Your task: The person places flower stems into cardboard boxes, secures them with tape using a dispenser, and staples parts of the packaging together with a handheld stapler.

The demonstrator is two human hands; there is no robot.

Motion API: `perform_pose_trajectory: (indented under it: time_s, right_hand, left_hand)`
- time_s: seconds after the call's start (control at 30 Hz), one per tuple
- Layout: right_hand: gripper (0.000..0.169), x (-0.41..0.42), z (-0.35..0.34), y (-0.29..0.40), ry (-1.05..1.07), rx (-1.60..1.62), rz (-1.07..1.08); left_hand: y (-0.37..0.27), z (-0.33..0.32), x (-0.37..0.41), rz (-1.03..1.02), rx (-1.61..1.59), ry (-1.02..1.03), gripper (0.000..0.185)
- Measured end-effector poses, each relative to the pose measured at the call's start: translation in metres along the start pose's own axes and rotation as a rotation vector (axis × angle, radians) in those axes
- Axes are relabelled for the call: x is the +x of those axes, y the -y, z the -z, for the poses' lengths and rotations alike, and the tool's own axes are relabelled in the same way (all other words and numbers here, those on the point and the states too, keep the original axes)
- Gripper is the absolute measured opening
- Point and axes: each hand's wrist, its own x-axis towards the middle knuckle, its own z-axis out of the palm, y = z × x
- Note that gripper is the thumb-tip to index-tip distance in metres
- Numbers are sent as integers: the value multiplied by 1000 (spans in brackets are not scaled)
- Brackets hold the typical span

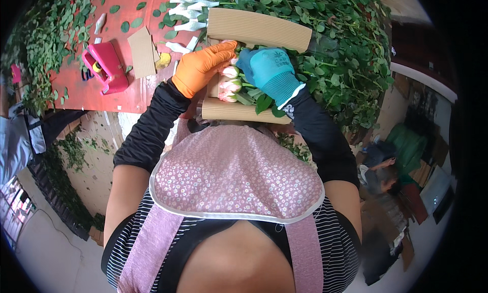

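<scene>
Pale pink roses [229, 86] lie side by side on a sheet of corrugated cardboard, their heads to the left and leafy stems to the right. The cardboard's far flap [259, 29] and near flap [246, 113] curl up around them. My left hand [204, 68], in an orange glove, reaches over the upper rose heads with fingers together; its palm side is hidden. My right hand [268, 70], in a teal knitted glove with a darker coated front, curls around rose stems just right of the heads. Its fingertips almost meet the left ones.
A pink tape dispenser [110, 68] and cardboard pieces [142, 52] lie on the red table [129, 102]. White foam net sleeves [188, 12] sit at the far side. Cut stems with leaves [343, 56] heap at right. Another person [381, 171] is low at right; a sleeve [15, 148] shows at left.
</scene>
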Motion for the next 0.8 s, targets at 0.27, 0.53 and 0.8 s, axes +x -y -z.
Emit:
perform_pose_trajectory:
  time_s: [0.27, 0.53, 0.8]
  right_hand:
    - [18, -22, 20, 12, 97, 10, 49]
    - [10, -13, 0, 6, 43, -72, 171]
    - [19, -31, 20, 15, 168, 26, 201]
  left_hand:
    - [-8, 2, 2, -161, 317, 6, 30]
    - [-12, 12, 4, -155, 304, 89, 34]
    - [-24, 14, 4, -96, 361, 131, 39]
